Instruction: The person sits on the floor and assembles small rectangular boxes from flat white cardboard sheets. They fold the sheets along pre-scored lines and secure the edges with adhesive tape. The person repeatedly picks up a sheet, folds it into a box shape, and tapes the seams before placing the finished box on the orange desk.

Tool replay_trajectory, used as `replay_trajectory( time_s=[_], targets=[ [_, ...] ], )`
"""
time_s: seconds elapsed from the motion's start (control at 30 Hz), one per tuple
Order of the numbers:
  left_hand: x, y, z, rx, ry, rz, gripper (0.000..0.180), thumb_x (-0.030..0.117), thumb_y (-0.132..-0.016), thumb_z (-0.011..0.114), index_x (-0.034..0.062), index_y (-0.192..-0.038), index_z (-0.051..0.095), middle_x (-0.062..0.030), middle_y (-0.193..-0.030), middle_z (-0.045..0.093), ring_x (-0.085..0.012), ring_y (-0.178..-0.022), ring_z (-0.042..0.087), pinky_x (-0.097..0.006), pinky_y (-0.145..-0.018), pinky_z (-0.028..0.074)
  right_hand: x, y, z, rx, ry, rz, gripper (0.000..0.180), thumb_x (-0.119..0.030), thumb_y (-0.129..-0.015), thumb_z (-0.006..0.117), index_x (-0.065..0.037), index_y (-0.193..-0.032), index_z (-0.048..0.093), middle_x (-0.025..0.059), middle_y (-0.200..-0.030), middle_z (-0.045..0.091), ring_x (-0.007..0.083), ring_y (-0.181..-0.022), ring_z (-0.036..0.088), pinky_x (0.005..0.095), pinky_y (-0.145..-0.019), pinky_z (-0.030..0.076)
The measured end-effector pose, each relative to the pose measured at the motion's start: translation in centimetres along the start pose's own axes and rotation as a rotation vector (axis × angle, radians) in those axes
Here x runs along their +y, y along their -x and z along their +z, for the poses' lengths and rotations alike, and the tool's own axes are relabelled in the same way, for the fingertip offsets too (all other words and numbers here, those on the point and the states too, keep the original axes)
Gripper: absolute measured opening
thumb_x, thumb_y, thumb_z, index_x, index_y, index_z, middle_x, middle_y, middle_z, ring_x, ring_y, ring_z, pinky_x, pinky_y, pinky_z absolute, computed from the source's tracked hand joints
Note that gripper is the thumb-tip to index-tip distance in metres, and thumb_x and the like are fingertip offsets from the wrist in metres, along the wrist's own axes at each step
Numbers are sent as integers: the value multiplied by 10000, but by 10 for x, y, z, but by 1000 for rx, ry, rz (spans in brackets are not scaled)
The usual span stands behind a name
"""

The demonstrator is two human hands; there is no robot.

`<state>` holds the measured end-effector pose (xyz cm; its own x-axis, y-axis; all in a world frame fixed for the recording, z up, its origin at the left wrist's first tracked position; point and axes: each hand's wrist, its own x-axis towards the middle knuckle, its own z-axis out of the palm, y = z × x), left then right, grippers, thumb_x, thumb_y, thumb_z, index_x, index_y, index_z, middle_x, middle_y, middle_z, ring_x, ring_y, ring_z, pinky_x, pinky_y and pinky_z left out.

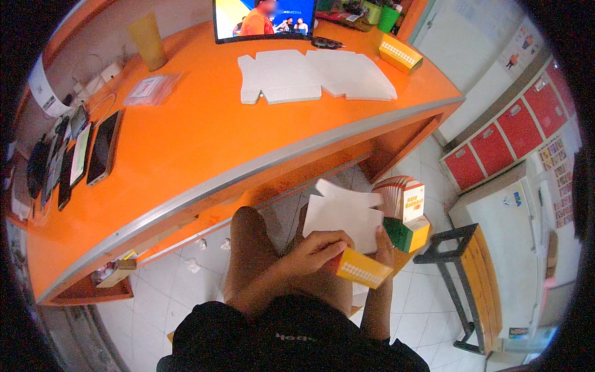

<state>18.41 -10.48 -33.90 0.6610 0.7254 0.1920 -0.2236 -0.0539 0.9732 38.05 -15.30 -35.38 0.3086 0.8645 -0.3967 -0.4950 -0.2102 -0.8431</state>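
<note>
Over my lap is a partly folded cardboard carton, with a yellow printed panel facing me. Its plain white side lies toward the desk, though I cannot tell whether all the white card there belongs to the same piece. My left hand is closed at the left end of the yellow panel, fingers bent over its edge. My right hand grips the right side, thumb pointing up along the white card. Just right of that hand stand a fanned stack of printed cartons and a green and yellow box.
Ahead curves an orange desk bearing flat white carton blanks, a yellow box, a screen, a plastic packet and several phones. A wooden bench and white fridge stand right. Crumpled paper litters the floor.
</note>
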Motion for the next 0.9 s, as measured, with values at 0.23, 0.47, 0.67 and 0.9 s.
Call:
replay_trajectory(
  time_s=[0.23, 0.47, 0.67, 0.9],
  targets=[
    [-6, -12, 1, 339, 181, -55, 226, 116, -875, 598, 0, -1062, 545, -71, -1015, 592, -143, -960, 573, -278, -819, 485, -3, 24, 38, -74, 1034, -1023, 292, 45, -775, 599, -42, -1054, 598, 133, -976, 587, 261, -921, 581, 327, -799, 477],
    [-3, -9, 12, 380, -82, -63, 213, 39, -847, 591, -14, -1051, 564, -106, -997, 625, -153, -887, 615, -287, -805, 499, 5, 14, 24, 148, 779, -1122, 106, 13, -762, 670, -12, -856, 627, 123, -911, 630, 201, -849, 611, 270, -732, 492],
    [-8, -15, 36, 576, -624, 256, 299, 17, -728, 656, 31, -1023, 606, -146, -883, 632, -275, -795, 637, -330, -703, 518, -4, 24, 36, 141, 476, -806, 69, -6, -803, 652, 14, -814, 588, 116, -936, 615, 162, -856, 584, 262, -761, 471],
    [-20, -16, 41, 651, -676, 345, 308, 5, -697, 666, 45, -998, 617, -129, -839, 627, -288, -744, 616, -356, -656, 505, -5, 25, 48, 159, 381, -570, 106, -49, -813, 641, 23, -890, 632, 107, -947, 638, 165, -884, 586, 283, -782, 475]
  ],
)
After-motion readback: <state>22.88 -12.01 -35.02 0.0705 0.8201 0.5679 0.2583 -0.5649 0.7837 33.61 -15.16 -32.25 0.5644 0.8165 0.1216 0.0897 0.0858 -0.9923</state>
